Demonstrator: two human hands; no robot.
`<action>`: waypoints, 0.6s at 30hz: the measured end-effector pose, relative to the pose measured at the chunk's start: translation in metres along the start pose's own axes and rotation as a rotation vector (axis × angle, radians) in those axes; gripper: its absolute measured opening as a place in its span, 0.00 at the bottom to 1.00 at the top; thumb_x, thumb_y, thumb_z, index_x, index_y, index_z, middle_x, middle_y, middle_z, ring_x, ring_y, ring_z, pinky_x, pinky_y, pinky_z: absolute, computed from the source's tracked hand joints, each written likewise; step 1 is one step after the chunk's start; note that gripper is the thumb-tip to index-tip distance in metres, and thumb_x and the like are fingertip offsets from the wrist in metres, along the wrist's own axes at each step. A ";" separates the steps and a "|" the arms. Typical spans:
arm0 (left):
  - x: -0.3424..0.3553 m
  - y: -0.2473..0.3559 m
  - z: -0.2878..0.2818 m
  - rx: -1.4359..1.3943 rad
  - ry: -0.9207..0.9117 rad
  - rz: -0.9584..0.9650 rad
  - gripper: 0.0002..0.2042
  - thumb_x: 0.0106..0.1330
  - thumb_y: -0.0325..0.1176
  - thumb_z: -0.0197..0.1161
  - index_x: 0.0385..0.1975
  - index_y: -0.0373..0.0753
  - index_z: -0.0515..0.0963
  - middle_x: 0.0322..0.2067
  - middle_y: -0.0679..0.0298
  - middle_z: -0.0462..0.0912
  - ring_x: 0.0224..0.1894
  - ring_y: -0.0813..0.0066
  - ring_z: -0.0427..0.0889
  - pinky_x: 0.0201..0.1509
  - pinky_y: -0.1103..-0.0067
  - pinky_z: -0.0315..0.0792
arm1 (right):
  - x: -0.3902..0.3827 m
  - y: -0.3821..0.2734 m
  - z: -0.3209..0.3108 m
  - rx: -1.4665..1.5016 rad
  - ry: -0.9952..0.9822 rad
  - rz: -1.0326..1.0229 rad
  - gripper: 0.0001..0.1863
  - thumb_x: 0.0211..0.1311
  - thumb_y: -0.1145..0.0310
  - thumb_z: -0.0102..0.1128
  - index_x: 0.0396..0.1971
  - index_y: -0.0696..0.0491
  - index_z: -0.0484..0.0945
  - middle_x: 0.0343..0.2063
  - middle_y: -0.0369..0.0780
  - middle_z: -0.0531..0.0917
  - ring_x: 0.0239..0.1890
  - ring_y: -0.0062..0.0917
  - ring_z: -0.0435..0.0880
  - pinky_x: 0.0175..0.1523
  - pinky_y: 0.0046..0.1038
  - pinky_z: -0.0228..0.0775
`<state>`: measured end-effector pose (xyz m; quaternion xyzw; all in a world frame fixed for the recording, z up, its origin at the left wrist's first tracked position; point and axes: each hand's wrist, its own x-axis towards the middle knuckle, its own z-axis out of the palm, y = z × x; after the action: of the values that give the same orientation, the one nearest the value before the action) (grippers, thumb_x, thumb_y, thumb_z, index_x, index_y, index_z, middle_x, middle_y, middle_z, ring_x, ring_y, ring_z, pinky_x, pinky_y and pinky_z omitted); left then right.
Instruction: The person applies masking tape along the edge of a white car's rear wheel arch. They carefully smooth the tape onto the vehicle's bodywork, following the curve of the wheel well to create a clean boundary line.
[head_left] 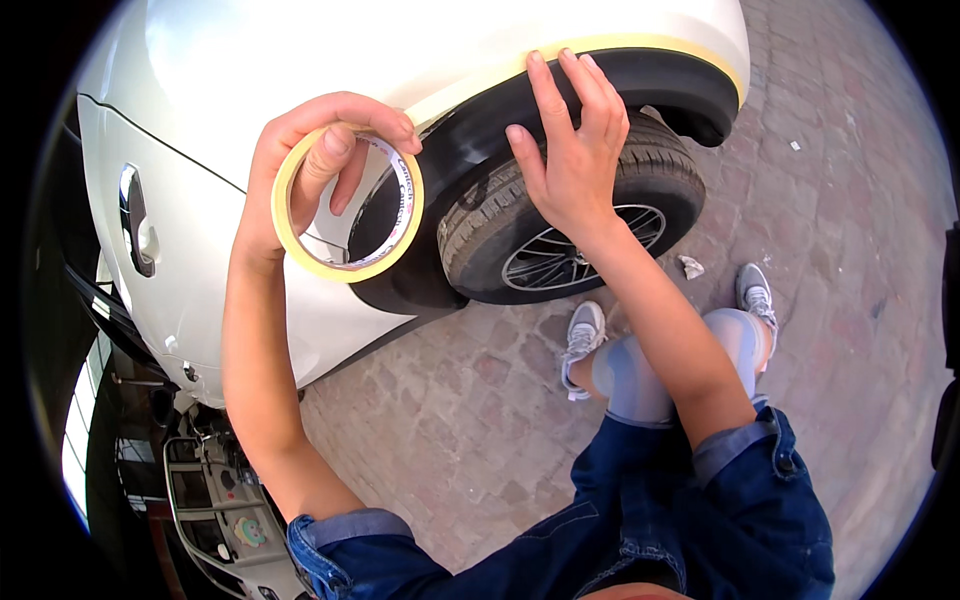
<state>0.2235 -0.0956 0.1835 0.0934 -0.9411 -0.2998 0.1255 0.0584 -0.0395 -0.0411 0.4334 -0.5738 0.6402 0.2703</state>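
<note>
A roll of yellow masking tape [407, 232] is gripped in my left hand [300, 150], its thumb inside the ring and fingers over the top. From the roll, a yellow tape strip [690, 46] runs along the white body panel [420, 45], just above the black wheel-arch trim [640, 72]. Fingers spread, my right hand [580, 150] rests its fingertips on the strip near the top of the arch. Below that hand is the tyre [480, 225] with its spoked wheel [535, 262].
A car door handle [137, 220] sits on the white panel at left. Brick paving [450, 430] spreads under the car and around my shoes [583, 335]. A small white scrap [691, 266] lies near the wheel. Another vehicle [220, 510] stands at the lower left.
</note>
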 end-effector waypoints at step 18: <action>-0.010 -0.015 0.003 0.329 0.051 -0.148 0.22 0.76 0.48 0.60 0.32 0.33 0.83 0.31 0.59 0.87 0.36 0.70 0.86 0.45 0.77 0.78 | 0.002 0.005 0.000 0.005 0.023 -0.024 0.40 0.56 0.62 0.73 0.71 0.42 0.70 0.68 0.42 0.66 0.72 0.39 0.63 0.72 0.47 0.54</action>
<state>0.2332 -0.1035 0.1704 0.1891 -0.9646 -0.1475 0.1100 0.0536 -0.0412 -0.0421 0.4336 -0.5635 0.6434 0.2836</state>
